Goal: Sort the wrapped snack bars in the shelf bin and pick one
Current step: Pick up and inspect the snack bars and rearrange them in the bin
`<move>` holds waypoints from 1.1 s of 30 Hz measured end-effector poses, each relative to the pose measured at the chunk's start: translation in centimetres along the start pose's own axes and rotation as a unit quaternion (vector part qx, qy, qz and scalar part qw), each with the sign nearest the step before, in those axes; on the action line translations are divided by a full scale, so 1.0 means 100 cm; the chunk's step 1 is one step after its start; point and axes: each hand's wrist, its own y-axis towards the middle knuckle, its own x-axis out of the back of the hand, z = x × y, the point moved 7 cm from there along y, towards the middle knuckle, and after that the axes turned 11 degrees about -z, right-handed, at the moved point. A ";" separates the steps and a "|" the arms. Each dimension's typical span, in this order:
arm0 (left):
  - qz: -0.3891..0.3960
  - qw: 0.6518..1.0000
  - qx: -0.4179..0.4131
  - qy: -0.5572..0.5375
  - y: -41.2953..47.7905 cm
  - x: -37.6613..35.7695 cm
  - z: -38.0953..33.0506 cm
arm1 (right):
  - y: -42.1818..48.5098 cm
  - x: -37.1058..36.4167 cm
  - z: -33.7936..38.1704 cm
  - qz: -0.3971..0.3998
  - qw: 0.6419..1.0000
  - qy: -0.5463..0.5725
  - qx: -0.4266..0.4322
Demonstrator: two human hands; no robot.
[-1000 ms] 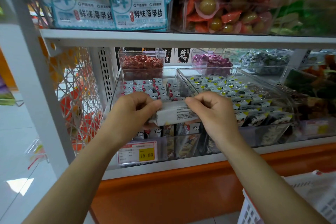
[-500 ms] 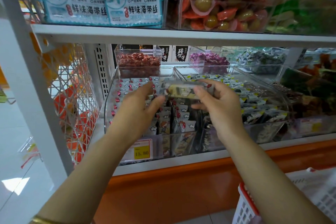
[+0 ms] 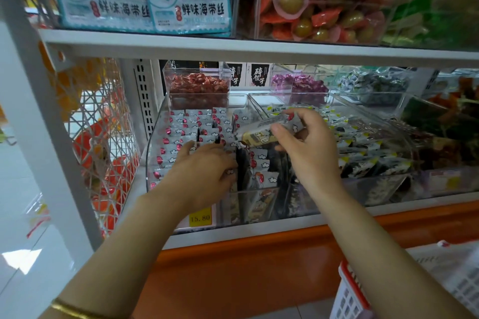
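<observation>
Head view: the right hand (image 3: 308,153) pinches one grey-white wrapped snack bar (image 3: 261,134) just above the clear plastic shelf bin (image 3: 153,153). The left hand (image 3: 204,171) rests with straight fingers on the upright rows of wrapped bars (image 3: 186,127), grasping nothing. Sorting seems under way. The next move likely calls for levelling the rows before the held bar is kept or reseated.

Mid-frame, the bin (image 3: 150,158) holds rows of snack bars (image 3: 177,149). The left hand (image 3: 204,172) rests on them, and the right hand (image 3: 309,149) holds one bar (image 3: 259,136) above. A basket (image 3: 348,292) sits lower right.
</observation>
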 end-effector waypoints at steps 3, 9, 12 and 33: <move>-0.002 1.000 -0.003 -0.020 -0.005 0.008 -0.001 | 0.000 -0.015 0.011 0.030 0.993 -0.085 0.075; -0.033 0.997 -0.040 -0.060 -0.013 0.019 -0.006 | 0.000 -0.066 0.019 0.208 0.934 -0.233 0.176; -0.051 0.992 -0.044 -0.107 -0.016 0.026 -0.007 | -0.005 -0.088 0.009 0.298 0.889 -0.311 0.153; -0.136 0.978 0.093 -0.129 -0.017 0.048 0.030 | -0.015 -0.101 -0.004 0.418 0.850 -0.302 0.105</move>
